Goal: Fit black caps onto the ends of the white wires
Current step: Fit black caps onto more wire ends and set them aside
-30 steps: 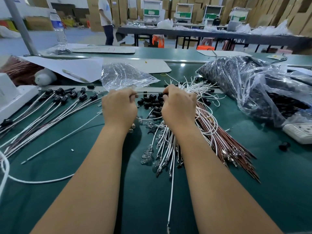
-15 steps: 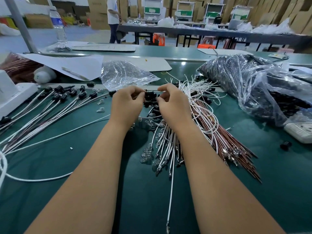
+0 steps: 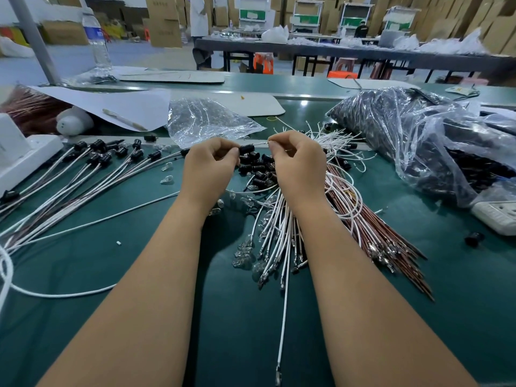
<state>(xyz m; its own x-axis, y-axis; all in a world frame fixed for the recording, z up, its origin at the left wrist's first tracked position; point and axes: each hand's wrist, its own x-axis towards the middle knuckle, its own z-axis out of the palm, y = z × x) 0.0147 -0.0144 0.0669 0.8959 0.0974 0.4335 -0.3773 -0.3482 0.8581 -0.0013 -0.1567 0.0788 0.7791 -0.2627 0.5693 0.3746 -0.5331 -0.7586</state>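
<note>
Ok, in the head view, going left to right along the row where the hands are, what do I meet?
Capped wires → left hand → black cap it pinches → right hand → loose white wires → plastic bag of caps.

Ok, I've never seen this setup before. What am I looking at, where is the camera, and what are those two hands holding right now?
There is no machine here: a person works with bare hands, and the single picture comes from a camera worn on their head, looking forward and down over both forearms. The left hand pinches a black cap. The right hand pinches the end of a white wire, held just beside the cap's opening; the two look about to be joined. On the green table lie a pile of loose black caps between the hands, a bundle of uncapped white wires under the right wrist, brown wires to its right, and capped wires fanned out on the left. A clear plastic bag of dark parts sits far right.
</note>
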